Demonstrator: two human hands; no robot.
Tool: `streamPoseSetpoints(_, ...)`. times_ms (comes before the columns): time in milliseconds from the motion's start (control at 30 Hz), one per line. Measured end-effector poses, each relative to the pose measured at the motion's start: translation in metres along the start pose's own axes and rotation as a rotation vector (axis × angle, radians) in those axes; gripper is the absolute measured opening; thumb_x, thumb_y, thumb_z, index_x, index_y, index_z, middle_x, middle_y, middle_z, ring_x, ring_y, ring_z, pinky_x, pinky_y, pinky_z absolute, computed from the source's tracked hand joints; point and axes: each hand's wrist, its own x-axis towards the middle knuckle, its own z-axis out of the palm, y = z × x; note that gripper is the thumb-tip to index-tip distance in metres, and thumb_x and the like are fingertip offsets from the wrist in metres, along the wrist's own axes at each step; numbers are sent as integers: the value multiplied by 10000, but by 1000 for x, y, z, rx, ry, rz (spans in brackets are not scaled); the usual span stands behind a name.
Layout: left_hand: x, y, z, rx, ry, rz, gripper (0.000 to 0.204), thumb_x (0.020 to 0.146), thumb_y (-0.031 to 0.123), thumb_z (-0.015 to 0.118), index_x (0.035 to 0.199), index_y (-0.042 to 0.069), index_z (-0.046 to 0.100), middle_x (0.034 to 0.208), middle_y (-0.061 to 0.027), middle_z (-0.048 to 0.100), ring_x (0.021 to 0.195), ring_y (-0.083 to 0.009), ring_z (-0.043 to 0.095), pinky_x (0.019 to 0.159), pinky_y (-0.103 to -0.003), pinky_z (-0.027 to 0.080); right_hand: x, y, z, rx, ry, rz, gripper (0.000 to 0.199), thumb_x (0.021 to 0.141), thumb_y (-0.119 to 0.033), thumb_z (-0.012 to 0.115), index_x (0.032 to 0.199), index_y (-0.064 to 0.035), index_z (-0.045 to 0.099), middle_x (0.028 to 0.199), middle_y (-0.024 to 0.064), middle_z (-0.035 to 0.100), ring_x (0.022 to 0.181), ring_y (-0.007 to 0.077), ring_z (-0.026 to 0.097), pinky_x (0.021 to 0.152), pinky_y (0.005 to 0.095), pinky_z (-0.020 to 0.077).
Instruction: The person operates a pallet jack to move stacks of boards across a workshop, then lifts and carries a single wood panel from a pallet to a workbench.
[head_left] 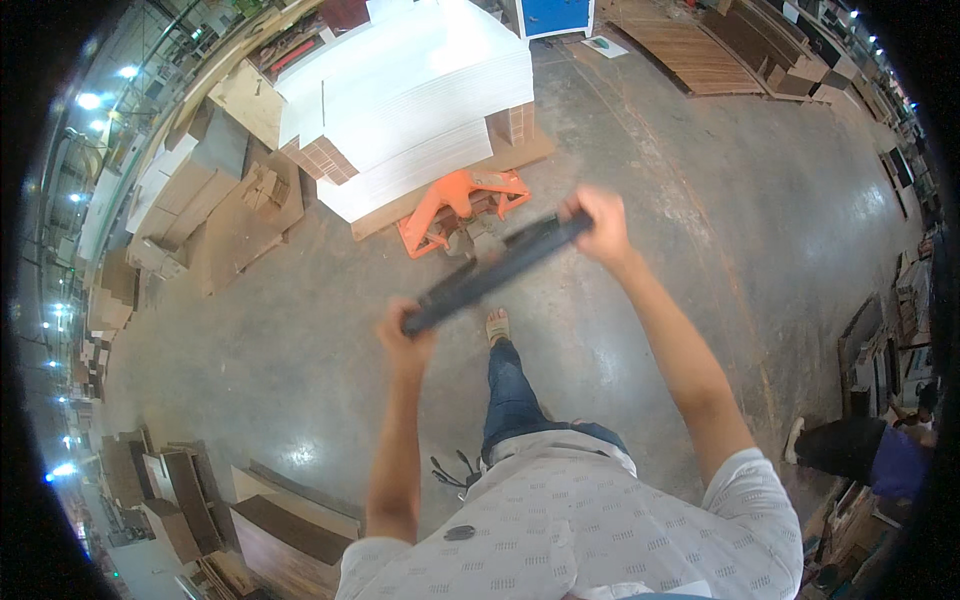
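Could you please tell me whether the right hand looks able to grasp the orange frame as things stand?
Probably not: the right hand holds one end of the dark bar, and the orange frame sits lower, beyond that bar.

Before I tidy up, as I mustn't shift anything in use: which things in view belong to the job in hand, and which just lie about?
In use, by the look of it:
- dark bar, held by left grip and right grip
- orange pallet jack, just beyond
- white panel stack, probably

Just around, apparently:
- blue cabinet
- brown planks, upper right
- boards, lower left
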Motion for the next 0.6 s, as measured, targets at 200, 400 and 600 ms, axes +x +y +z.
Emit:
streamPoseSetpoints(200,-171,113,-14,159,-921,-47,382,694,228,758,1022,53,672,968,-153,658,934,-351,641,788,-439,518,-255,-58,-69,-162,-253,-4,199,645,-64,751,705,-91,564,719,116,534,728,327,560,680,443,457)
streamPoseSetpoints(400,-239,96,-33,563,-1001,-192,383,670,189,735,1041,117,672,938,-140,708,879,-354,674,752,-466,544,-288,-149,-44,-136,-690,-62,198,584,-116,754,730,-104,621,714,72,623,776,302,631,752,415,491)
streamPoseSetpoints(600,-257,107,-75,603,-734,-157,408,637,204,734,1040,155,697,834,-105,714,749,-334,688,653,-454,547,-279,-179,-24,-128,-1047,-169,240,600,-259,739,707,-98,599,712,70,655,731,290,676,661,417,516)
